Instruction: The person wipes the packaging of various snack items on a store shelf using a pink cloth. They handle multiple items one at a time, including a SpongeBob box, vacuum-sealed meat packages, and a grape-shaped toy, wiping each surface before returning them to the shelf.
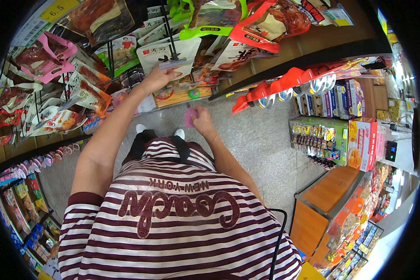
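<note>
My left hand [160, 79] reaches up to the snack rack, its fingers closed at a clear plastic price-tag holder [176, 64] on the end of a black display hook [170, 36]. Just behind the holder hangs a white snack pouch [154, 56] with printed writing. Lower and to the right, my right hand [202, 120] is held over the floor. A crumpled pink cloth [189, 117] is gripped in it.
Pouches with green [210, 33] and red [253, 29] borders hang above my hands. White-and-orange pouches [87, 89] hang at left. A red plastic display strip [283, 82] juts out at right. Boxes [362, 143] and a wooden counter [327, 196] stand farther right.
</note>
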`<state>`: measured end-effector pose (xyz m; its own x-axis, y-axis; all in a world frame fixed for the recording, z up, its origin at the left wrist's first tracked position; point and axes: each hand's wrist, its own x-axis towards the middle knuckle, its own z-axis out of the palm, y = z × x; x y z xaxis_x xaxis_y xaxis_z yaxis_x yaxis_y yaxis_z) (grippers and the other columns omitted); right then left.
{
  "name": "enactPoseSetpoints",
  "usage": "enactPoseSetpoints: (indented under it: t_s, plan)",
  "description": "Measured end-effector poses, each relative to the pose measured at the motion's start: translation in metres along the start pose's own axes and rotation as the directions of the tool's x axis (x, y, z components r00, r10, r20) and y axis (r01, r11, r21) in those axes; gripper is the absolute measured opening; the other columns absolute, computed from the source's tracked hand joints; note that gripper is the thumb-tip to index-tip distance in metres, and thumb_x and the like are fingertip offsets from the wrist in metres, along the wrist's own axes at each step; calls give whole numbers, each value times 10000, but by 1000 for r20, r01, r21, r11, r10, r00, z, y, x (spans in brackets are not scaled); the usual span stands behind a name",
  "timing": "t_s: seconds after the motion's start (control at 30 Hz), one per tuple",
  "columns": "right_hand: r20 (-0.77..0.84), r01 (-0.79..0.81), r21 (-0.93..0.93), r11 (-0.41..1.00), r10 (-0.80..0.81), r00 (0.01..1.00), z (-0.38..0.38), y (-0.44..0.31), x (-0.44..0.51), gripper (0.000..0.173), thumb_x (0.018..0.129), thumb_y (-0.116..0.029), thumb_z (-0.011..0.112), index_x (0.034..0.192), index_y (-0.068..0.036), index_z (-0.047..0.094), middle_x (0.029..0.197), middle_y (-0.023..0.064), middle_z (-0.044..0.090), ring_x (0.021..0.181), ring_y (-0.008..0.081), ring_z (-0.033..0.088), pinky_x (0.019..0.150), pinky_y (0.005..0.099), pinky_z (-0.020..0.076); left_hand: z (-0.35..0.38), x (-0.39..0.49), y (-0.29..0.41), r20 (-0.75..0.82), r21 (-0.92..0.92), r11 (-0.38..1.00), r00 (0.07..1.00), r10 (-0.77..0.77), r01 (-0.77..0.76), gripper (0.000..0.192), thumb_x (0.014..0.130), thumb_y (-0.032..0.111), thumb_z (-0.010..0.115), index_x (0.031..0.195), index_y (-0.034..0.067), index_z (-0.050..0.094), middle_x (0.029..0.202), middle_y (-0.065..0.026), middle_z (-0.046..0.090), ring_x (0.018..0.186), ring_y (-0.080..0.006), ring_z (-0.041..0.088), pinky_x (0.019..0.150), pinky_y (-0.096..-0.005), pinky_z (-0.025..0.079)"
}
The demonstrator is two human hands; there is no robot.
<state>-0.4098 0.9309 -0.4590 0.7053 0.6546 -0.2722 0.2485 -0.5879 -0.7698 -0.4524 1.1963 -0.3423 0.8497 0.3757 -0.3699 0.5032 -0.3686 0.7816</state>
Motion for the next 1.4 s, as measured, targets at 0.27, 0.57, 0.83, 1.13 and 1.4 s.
enactPoseSetpoints:
  t_s: [0.27, 0.57, 0.83, 1.13, 1.4]
  plan:
    - [-8, 48, -1, 999, -48, 999, -2, -2, 1, 343, 792, -80, 648, 1127, -6, 643, 1125, 267, 606, 1057, 426, 596, 942, 441, 483, 26, 7, -31, -36, -283, 954, 995, 93, -100, 308, 928, 247, 607, 1089, -16, 597, 857, -112, 658, 742, -187, 620, 689, -360, 509]
    - [-36, 66, -51, 997, -67, 997, 3, 3, 12, 363, 780, -109, 693, 1128, -14, 657, 1122, 225, 634, 1043, 370, 616, 930, 427, 490, 65, -79, -13, 393, 176, 950, 903, 173, -259, 311, 954, 307, 589, 941, 4, 655, 910, -164, 645, 836, -304, 614, 784, -415, 492]
    - [54, -6, 56, 998, 3, 999, 15, 16, 12, 295, 808, -116, 697, 1089, -30, 686, 1097, 206, 654, 1022, 375, 634, 909, 420, 506, -16, -188, 151, 530, -655, 751, 657, 537, -85, 307, 1026, 273, 541, 1001, -13, 648, 887, -50, 682, 835, -103, 649, 761, -245, 538]
    - [148, 164, 13, 986, -164, 975, 22, 13, 26, 201, 854, -47, 654, 1044, 20, 658, 847, 88, 665, 699, 154, 620, 638, 313, 518, -43, -291, 289, 146, -946, 64, 240, 960, 319, 483, 1028, 434, 419, 1043, -24, 572, 955, -124, 581, 883, -208, 584, 813, -322, 468]
    - [202, 91, -8, 996, -88, 975, 20, 17, 18, 280, 810, -91, 683, 1073, 6, 672, 1050, 213, 666, 985, 346, 642, 894, 405, 495, -15, -311, 312, -8, -969, -52, 178, 984, 243, 472, 1027, 427, 422, 1027, -20, 575, 937, -121, 583, 862, -211, 588, 794, -326, 471]
